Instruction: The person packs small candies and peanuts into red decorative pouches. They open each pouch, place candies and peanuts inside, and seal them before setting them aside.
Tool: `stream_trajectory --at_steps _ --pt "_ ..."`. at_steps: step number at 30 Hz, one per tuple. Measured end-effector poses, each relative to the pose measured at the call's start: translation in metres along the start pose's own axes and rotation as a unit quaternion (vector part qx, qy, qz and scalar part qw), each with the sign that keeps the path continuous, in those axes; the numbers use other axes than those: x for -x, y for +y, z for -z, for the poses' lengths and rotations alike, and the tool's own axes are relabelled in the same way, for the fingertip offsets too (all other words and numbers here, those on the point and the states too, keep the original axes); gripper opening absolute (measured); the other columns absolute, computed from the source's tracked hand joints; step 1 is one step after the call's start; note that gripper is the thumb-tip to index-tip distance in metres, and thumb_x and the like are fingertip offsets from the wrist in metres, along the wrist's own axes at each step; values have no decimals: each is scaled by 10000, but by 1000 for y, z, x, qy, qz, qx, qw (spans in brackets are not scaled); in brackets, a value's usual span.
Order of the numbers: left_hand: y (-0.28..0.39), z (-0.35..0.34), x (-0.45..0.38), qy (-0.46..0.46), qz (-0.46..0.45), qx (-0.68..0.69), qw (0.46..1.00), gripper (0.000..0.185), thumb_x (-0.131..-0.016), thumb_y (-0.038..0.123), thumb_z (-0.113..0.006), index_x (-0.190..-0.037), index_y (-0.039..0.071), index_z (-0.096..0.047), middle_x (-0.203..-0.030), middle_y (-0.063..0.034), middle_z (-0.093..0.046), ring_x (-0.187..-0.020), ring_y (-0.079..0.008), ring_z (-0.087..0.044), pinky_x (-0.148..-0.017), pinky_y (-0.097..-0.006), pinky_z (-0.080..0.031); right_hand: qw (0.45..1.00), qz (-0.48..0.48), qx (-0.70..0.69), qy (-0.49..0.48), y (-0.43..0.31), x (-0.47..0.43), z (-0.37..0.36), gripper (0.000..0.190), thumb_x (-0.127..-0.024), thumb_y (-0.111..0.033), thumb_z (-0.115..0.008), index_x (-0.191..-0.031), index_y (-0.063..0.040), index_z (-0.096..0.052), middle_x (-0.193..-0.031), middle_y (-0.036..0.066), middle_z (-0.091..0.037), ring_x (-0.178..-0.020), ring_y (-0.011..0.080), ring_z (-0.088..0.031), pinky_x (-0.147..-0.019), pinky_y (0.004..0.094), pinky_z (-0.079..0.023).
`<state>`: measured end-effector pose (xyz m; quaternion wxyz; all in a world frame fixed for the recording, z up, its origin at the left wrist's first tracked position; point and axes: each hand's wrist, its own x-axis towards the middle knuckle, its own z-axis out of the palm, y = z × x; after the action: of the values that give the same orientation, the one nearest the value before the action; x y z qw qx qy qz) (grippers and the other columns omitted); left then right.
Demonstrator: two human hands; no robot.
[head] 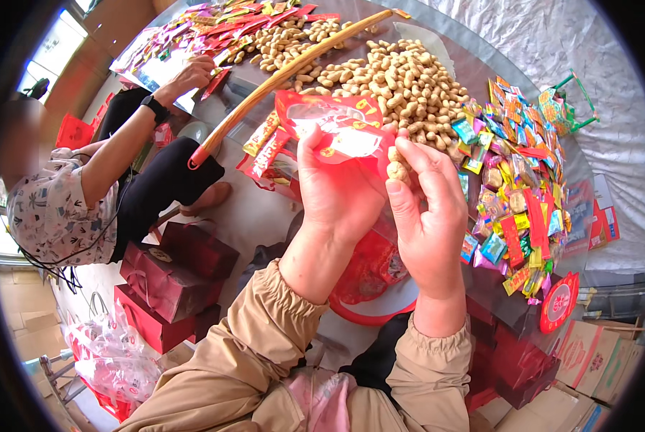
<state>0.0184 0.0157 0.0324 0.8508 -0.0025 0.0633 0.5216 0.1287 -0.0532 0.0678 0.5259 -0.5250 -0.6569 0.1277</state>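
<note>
My left hand [338,189] holds a red printed bag [330,116] with a clear window, its thumb on the near face. Between the thumb and fingers of my right hand [430,200] is an unshelled peanut [397,166], close beside the bag's right edge. Just beyond both hands, a large heap of peanuts [409,81] covers part of the glass tabletop. To the right lies a pile of wrapped sweets and snacks [517,189] in many colours. What the bag contains is hidden from me.
A wooden stick [295,70] slants over the table's left side. Another person's hand [195,73] reaches to red and pink packets [209,24]. Dark red gift bags [176,275] stand on the floor at left. Below my hands is a red-rimmed basin [376,313]. Cardboard boxes [587,356] sit at lower right.
</note>
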Motion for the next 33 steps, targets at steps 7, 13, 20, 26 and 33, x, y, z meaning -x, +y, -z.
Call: stream_trajectory --at_steps 7,13,20,26,33 --pt "-22 -4 8 -21 56 50 997 664 -941 562 -546 -1328 23 -576 -1239 -179 -676 -1152 -348 -648 -1061 -477 -505 991 58 108 61 1 3 4 307 -923 -19 -731 -1229 0 -714 -1103 148 -650 -1076 302 -669 -924 404 -561" --pt "-37 -15 13 -14 108 106 988 762 -918 627 -535 -1351 1 -560 -1221 -215 -678 -1153 -358 -648 -1070 -516 -489 990 23 95 105 -1 7 15 306 -887 -12 -772 -1183 -11 -696 -1107 144 -650 -991 298 -684 -855 388 -578" --pt "-39 -21 21 -77 118 127 982 805 -924 661 -530 -1370 -9 -546 -1280 -220 -657 -1255 -381 -599 -1093 -523 -473 984 74 109 120 -15 12 31 221 -876 -87 -826 -1051 -12 -713 -1090 148 -702 -902 249 -696 -683 312 -563" --pt "-32 -28 25 -153 110 148 971 768 -928 578 -630 -1462 37 -518 -1425 -217 -600 -1398 -404 -490 -1167 -576 -400 969 140 89 183 -17 19 61 187 -989 -120 -707 -1120 12 -690 -1060 155 -707 -877 226 -682 -710 304 -550" --pt "-11 -29 27 -147 70 142 976 662 -870 354 -725 -1374 -33 -538 -1399 -246 -577 -1354 -417 -509 -1186 -570 -365 954 -64 -47 289 13 34 99 204 -1047 -97 -625 -1203 25 -677 -1050 82 -732 -842 104 -665 -696 230 -484"
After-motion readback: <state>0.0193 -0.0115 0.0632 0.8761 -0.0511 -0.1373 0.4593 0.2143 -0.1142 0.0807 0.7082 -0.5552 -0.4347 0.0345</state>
